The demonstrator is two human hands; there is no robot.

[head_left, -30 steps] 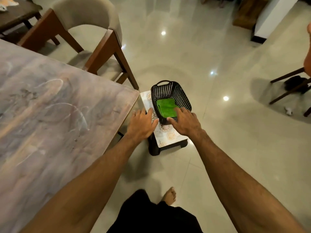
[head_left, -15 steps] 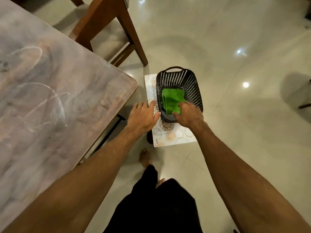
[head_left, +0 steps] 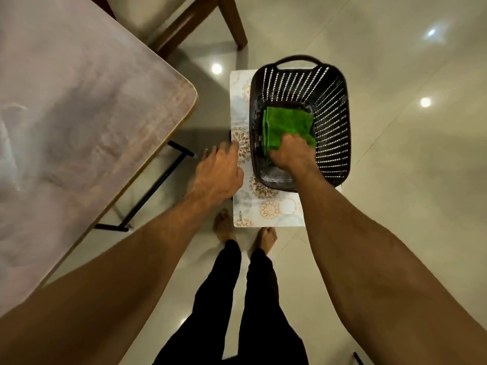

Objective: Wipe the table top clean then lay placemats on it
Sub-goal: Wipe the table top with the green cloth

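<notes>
Green cloth (head_left: 287,122): folded, inside black basket (head_left: 333,114) | right hand (head_left: 290,154): fingers clamped on cloth | left hand (head_left: 218,172): fingers loose, touching placemat (head_left: 271,209) (under basket) | table (head_left: 79,101): smeared

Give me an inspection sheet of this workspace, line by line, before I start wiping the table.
Surface: table top streaked with pale smears.
Job's things: green cloth lies in the dark basket; the basket stands on a patterned placemat.
Clutter: nothing seen.
Hands: right hand grips the green cloth inside the basket; left hand open at the placemat's left edge.
Cables: nothing seen.
Surroundings: wooden chair, glossy floor, bare feet.
</notes>
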